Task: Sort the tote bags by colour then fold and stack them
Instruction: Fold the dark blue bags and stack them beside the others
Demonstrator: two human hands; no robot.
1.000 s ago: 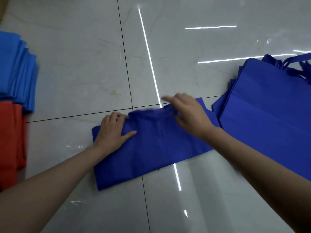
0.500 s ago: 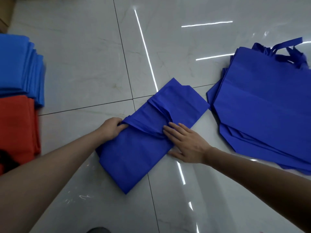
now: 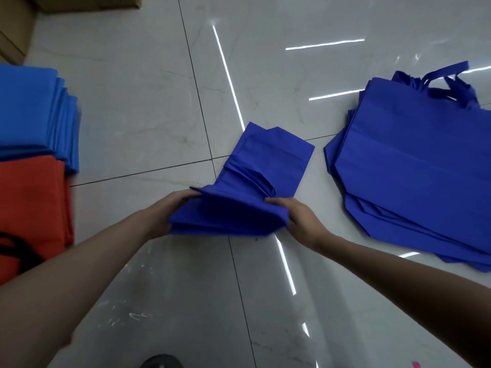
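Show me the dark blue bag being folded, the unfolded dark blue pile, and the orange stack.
dark blue bag being folded (image 3: 233, 212): head view, on the raised near flap.
unfolded dark blue pile (image 3: 414, 168): head view, flat face of the top bag.
orange stack (image 3: 29, 205): head view, its top surface.

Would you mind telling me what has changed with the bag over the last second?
The right hand left the middle of the dark blue bag and joined the left hand in gripping its near end, now lifted off the floor. The unfolded pile, light blue stack and orange stack stayed put.
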